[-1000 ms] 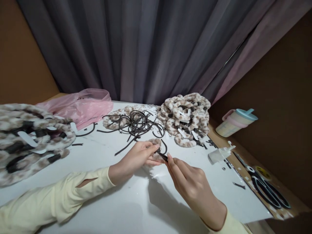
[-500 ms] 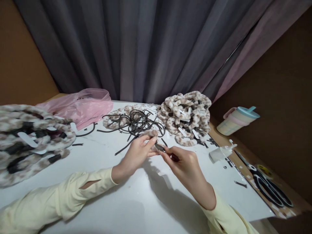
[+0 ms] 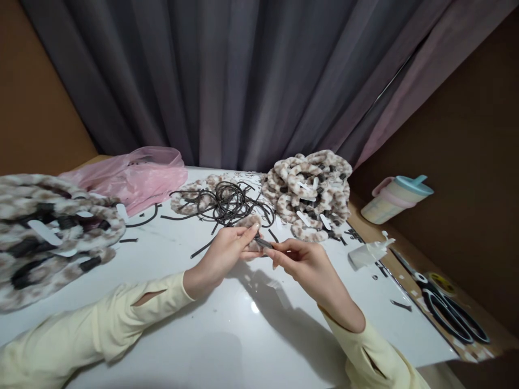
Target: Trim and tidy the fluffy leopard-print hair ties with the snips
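Near the middle of the white table [image 3: 194, 335], my left hand [image 3: 227, 248] is closed on a fluffy white-and-brown piece [image 3: 250, 221]. A dark strip [image 3: 264, 243] runs from that piece to my right hand [image 3: 302, 262], whose thumb and fingers pinch its end. The fingers of my left hand hide part of the fluffy piece. Just behind my hands lies a tangle of dark cords [image 3: 231, 202], with another fluffy piece [image 3: 186, 201] beside it.
Fluffy loops with white tags pile up at the left [image 3: 24, 259] and back right [image 3: 320, 189]. A pink bag [image 3: 141, 173] lies at back left. At right are a cup [image 3: 391, 200], a small bottle [image 3: 368, 254], scissors [image 3: 450, 313] and yellow tape [image 3: 441, 283].
My left hand has shifted slightly left. The fingers of my right hand have changed their hold at the dark strip, and its wrist has moved slightly right.
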Demonstrator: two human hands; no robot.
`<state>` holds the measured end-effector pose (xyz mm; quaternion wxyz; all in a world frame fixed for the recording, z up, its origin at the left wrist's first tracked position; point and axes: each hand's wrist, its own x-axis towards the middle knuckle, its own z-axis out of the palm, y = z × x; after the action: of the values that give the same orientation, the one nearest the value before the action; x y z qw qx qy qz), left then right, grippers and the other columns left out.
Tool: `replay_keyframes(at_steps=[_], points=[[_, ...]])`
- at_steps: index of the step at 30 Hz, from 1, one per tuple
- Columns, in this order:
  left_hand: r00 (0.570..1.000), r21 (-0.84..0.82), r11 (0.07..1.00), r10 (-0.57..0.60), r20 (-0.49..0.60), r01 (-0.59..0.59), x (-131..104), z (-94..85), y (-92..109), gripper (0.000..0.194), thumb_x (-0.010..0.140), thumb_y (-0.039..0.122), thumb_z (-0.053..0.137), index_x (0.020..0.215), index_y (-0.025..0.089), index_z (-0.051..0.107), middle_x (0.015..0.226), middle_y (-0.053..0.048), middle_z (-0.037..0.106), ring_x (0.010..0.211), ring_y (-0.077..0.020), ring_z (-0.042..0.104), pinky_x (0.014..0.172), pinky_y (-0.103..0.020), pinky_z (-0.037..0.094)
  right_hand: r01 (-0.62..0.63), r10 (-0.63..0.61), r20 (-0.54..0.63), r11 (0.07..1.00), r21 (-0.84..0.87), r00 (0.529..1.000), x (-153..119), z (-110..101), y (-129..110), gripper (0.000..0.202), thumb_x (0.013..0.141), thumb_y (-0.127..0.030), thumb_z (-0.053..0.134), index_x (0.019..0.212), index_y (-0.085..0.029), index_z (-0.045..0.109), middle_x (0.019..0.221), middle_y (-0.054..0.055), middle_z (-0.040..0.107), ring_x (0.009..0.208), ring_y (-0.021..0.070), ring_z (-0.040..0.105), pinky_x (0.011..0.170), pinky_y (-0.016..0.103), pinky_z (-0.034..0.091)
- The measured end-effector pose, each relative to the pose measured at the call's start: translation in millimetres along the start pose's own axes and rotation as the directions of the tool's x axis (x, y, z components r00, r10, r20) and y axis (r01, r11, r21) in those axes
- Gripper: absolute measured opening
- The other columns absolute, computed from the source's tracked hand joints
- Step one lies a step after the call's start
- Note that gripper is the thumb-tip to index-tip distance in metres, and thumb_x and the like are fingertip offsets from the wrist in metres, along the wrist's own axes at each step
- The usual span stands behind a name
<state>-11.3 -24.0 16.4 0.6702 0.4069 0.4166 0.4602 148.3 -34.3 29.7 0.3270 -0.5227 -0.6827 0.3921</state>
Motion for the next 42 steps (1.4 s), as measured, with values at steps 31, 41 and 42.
replay_keyframes(at_steps=[31,41,42], points=[[0.998,-0.062,0.998,-0.036,-0.044,0.033,0.6,1.4,-6.2,0.030,0.077,0.036,0.062,0.073,0.007,0.067,0.067,-0.007,0.067,0.062,-0.0136,0.064,0.069,-0.023,0.051,0.504,-0.621,-0.103,0.713,-0.488,0.777,-8.1,16.5,15.2,0.017,0.085,-0.017,0.051,0.069,-0.015,0.053,0.054,-0.002,0.051,0.042,0.0059,0.039,0.042,0.018,0.030],[0.987,-0.024,0.996,0.082,-0.138,-0.086,2.0,4.9,-12.8,0.032,0.074,0.040,0.063,0.070,0.008,0.066,0.065,-0.005,0.065,0.059,-0.0126,0.061,0.063,-0.023,0.050,0.450,-0.599,-0.115,0.701,-0.553,0.792,-6.9,31.4,16.9,0.018,0.089,-0.015,0.042,0.072,-0.017,0.049,0.061,0.000,0.053,0.049,0.0099,0.049,0.048,0.021,0.036],[0.987,-0.017,0.996,0.085,-0.137,-0.089,2.3,4.6,-12.0,0.033,0.074,0.041,0.062,0.070,0.009,0.065,0.065,-0.005,0.065,0.059,-0.0125,0.061,0.064,-0.023,0.050,0.452,-0.605,-0.121,0.699,-0.554,0.787,-6.2,31.3,16.4,0.018,0.088,-0.015,0.043,0.072,-0.017,0.048,0.061,0.000,0.053,0.049,0.0098,0.049,0.048,0.021,0.036]])
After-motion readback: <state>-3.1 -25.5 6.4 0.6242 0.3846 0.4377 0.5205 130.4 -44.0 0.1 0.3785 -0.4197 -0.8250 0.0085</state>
